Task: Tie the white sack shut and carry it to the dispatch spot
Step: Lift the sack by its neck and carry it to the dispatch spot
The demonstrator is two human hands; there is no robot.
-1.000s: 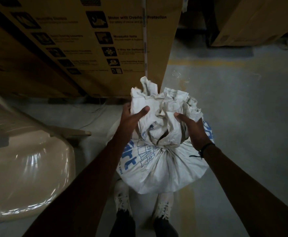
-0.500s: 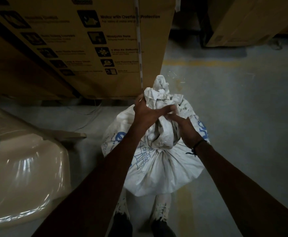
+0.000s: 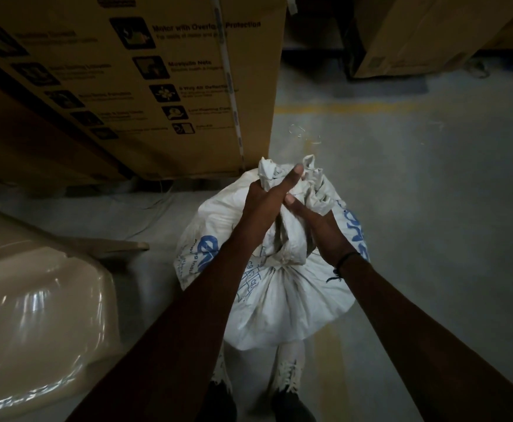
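The white sack (image 3: 282, 309) with blue print stands on the floor just in front of my shoes. Its neck is cinched, and the loose top is bunched into a crumpled tuft above the cinch. My left hand (image 3: 267, 196) wraps around the tuft from the left, fingers reaching over its top. From the right, my right hand (image 3: 319, 226) clasps the same bunch lower down; a dark band sits on that wrist. Both hands are pressed together around the sack's neck.
A tall printed cardboard carton (image 3: 157, 86) stands close behind the sack on the left. A beige plastic chair (image 3: 35, 315) is at my left. More cartons (image 3: 432, 35) sit at the back right. Grey concrete floor (image 3: 432, 208) with a yellow line stretches to the right.
The spread-open top of the sack has been gathered into a tight bunch. Both hands closed in from the sides and now clasp the neck together; the sack sits slightly lower in view.
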